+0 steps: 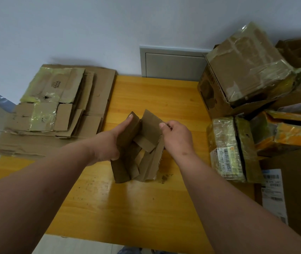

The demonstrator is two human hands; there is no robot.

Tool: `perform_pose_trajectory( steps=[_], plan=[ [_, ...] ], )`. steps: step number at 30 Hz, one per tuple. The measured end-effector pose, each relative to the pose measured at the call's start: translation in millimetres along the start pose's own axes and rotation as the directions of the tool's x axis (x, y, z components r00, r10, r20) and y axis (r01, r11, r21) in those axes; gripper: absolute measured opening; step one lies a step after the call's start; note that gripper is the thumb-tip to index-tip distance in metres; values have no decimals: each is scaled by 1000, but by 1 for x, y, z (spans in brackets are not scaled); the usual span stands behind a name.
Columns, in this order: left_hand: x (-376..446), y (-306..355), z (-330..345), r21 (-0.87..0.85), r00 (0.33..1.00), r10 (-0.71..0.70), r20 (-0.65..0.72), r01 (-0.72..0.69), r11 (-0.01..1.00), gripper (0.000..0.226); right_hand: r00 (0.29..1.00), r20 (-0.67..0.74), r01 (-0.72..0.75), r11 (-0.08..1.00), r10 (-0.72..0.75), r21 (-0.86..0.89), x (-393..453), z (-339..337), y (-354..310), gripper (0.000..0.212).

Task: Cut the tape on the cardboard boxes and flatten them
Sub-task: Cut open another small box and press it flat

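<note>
Here the small opened box [138, 149] stands mid-table [146, 208], its inside shadowed, left hand [107, 143] gripping one flap with thumb straight, right hand [177, 136] pinching the other, bare wood around it.

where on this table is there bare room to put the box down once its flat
Bare wood lies on the table near the person, below the small box, and beyond it toward the wall panel. The flattened stack fills the left; the taped boxes crowd the right.
</note>
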State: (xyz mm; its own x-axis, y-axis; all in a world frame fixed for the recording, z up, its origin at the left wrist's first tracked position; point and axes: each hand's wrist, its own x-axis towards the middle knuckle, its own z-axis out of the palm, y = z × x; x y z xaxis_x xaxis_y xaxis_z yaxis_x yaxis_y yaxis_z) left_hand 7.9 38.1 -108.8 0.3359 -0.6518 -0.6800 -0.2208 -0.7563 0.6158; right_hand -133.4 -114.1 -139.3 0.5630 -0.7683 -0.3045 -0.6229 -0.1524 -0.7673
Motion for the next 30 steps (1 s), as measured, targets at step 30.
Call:
perform_pose_trajectory(
  steps=[30],
  plan=[
    [16, -16, -40, 535, 996, -65, -53, 83, 841, 122, 806, 549, -369, 912, 220, 177, 30, -24, 2, 59]
  ],
)
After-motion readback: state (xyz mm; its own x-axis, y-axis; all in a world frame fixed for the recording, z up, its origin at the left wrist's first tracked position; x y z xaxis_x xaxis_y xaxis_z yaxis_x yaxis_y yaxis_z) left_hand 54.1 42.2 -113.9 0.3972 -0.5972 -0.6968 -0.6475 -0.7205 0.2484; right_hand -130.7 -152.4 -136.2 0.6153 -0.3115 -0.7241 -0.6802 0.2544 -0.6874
